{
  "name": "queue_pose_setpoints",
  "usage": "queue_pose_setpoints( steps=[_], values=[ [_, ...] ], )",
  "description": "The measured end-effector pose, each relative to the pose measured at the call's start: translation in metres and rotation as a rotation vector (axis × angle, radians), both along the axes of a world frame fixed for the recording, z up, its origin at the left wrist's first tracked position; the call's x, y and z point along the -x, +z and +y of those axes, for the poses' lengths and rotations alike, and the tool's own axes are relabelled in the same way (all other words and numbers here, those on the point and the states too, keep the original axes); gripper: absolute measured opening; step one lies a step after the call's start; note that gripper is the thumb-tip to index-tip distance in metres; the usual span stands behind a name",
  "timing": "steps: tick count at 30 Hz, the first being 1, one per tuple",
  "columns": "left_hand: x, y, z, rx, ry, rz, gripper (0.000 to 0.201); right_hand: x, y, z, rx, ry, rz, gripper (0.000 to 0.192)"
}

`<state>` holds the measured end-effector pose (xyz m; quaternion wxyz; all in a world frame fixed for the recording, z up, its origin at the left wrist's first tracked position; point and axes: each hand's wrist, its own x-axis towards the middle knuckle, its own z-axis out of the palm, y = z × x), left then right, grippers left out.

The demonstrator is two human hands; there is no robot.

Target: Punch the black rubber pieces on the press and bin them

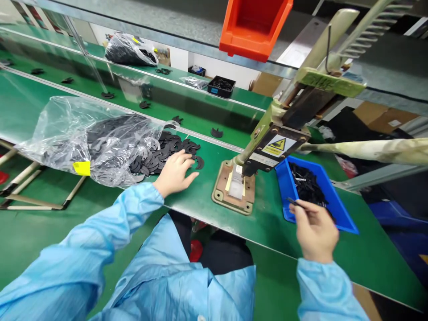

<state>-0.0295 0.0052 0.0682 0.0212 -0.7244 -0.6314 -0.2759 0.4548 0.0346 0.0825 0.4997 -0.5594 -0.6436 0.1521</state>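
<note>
My left hand [176, 174] lies with fingers spread at the edge of a heap of flat black crescent-shaped pieces [157, 156]. These spill from a clear plastic bag [67, 129] with a yellow label. One crescent piece [199, 162] sits just past my fingertips. On the other side, my right hand [316, 229] pinches a small thin dark piece [295, 203] between thumb and fingers. It is beside a blue bin [346, 220] holding many small black parts [307, 183]. Between my hands stands a hand press [270, 138] on a metal base plate [219, 196].
Several crescent pieces lie spaced along the green belt [187, 118] behind the bench [267, 232]. An orange bin [256, 26] hangs over it from a metal shelf. The press lever [374, 150] juts out rightward above the blue bin. Farther back are a black tray [221, 86] and another filled bag [130, 50].
</note>
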Motion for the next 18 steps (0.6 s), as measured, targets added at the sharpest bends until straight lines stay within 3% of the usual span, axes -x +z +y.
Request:
queue_pose_setpoints(
  steps=[4, 6, 8, 11, 15, 18],
  values=[
    [0.016, 0.027, 0.101, 0.150, 0.095, 0.109, 0.067, 0.049, -0.038, -0.031, 0.024, 0.118, -0.019, 0.035],
    [0.022, 0.029, 0.140, 0.302, 0.170, 0.138, 0.074, 0.062, -0.051, -0.034, 0.038, 0.155, -0.033, 0.032],
    [0.024, 0.024, 0.160, 0.470, 0.220, 0.157, 0.078, 0.067, -0.057, -0.032, 0.046, 0.158, -0.035, 0.031],
    [0.023, 0.007, 0.162, 0.588, 0.230, 0.200, 0.078, 0.067, -0.058, -0.030, 0.048, 0.129, -0.035, 0.031],
    [0.019, -0.010, 0.136, 0.514, 0.096, 0.305, 0.071, 0.068, -0.056, -0.033, 0.045, 0.139, -0.074, 0.027],
    [0.012, -0.011, 0.109, 0.460, -0.023, 0.337, 0.067, 0.070, -0.055, -0.039, 0.003, 0.152, -0.088, 0.023]
  ],
)
